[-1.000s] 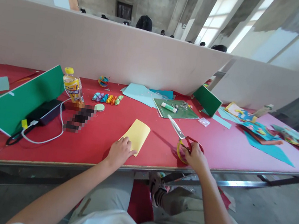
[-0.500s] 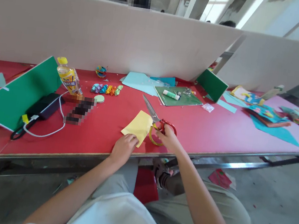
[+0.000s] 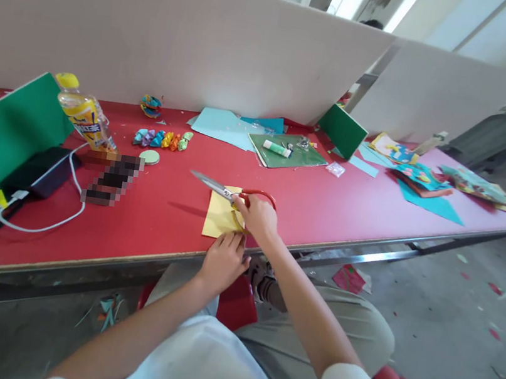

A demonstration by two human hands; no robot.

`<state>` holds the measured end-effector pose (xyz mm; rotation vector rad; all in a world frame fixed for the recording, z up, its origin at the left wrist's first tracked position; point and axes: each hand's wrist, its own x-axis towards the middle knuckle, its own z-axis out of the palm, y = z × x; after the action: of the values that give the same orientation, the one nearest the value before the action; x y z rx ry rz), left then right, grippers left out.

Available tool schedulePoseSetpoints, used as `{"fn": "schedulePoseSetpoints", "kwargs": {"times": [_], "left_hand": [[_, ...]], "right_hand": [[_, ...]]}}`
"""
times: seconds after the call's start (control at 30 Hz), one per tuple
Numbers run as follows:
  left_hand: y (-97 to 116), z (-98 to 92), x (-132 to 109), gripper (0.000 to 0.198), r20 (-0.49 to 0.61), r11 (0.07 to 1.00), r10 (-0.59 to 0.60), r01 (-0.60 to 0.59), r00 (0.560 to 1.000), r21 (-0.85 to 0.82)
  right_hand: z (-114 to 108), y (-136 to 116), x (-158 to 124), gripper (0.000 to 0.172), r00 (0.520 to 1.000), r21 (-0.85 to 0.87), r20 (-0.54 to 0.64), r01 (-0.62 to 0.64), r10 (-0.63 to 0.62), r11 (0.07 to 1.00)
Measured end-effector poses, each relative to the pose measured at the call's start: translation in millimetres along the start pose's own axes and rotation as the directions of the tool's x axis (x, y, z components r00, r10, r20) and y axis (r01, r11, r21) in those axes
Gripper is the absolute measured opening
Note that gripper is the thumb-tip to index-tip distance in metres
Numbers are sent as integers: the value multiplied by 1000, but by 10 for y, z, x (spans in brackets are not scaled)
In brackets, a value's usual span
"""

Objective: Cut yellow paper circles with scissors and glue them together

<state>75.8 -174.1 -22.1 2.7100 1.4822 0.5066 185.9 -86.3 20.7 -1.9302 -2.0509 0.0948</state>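
Scissors [image 3: 215, 186] now cross over the far part of the yellow paper [image 3: 217, 217], gripped in the right hand [image 3: 260, 219], fingers curled round the handles. A second ago they were off to the paper's right; half a second ago, at its right edge. Tips now point further left, past the paper's left edge. Blades blurred; can't tell if they touch the paper. Left hand [image 3: 222, 261] on the paper's near edge, fingers together and laid over it, thumb spread right; can't tell if it pinches the sheet. Hands now just beside each other. Paper sits straighter than before.

Blades grey metal, one loop red, one yellow. Paper matte, roughly rectangular. Tabletop [image 3: 168, 215] smooth, red going pink to the right.

Paper lies just beyond left hand, partly under scissors and right hand, near the tabletop's front edge.

Further out: flat, round pale green disc [image 3: 149, 157], then a row of shiny crumpled multicolour pieces [image 3: 165, 140]. White-and-green tube [image 3: 277, 149] on a glossy dark green sheet [image 3: 310, 156], light blue paper [image 3: 222, 126] beside it. Left: clear bottle [image 3: 87, 120], yellow cap; black box [image 3: 37, 173], white cable [image 3: 82, 209], stiff green board [image 3: 8, 140].
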Motion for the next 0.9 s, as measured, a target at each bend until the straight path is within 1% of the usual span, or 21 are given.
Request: {"fn": "schedulePoseSetpoints", "kwargs": {"times": [0.07,0.17,0.27,0.43,0.53,0.63,0.7,0.8,0.9], "left_hand": [[41,22,26,40,-9,1000,-26,26,1000,-6],[46,23,39,34,-33,999,-40,39,999,-21],[44,1,47,26,-39,999,-44,43,998,-15],[59,-18,65,17,-24,998,-54,53,998,-21],[44,2,59,17,-14,998,-52,52,999,-40],[12,49,44,16,-9,997,-32,31,999,-65],[-5,91,36,18,-16,997,-18,17,1000,-79],[-12,152,31,25,-54,998,-14,11,998,-69],[-4,189,27,31,-84,999,-16,12,996,-51]], "right_hand": [[36,-102,37,64,999,-78,14,31,-30,996],[78,-194,79,63,998,-122,33,64,-60,991],[104,-213,84,59,998,-130,33,62,-58,990],[128,-198,46,61,997,-123,47,62,-56,991],[165,-193,57,59,997,-118,56,63,-57,991],[225,-181,127,58,998,-132,43,51,-46,990],[265,-170,205,57,999,-142,18,42,-40,989],[311,-153,350,57,999,-155,-22,38,-42,987],[338,-140,498,58,999,-160,-32,39,-44,986]]}}
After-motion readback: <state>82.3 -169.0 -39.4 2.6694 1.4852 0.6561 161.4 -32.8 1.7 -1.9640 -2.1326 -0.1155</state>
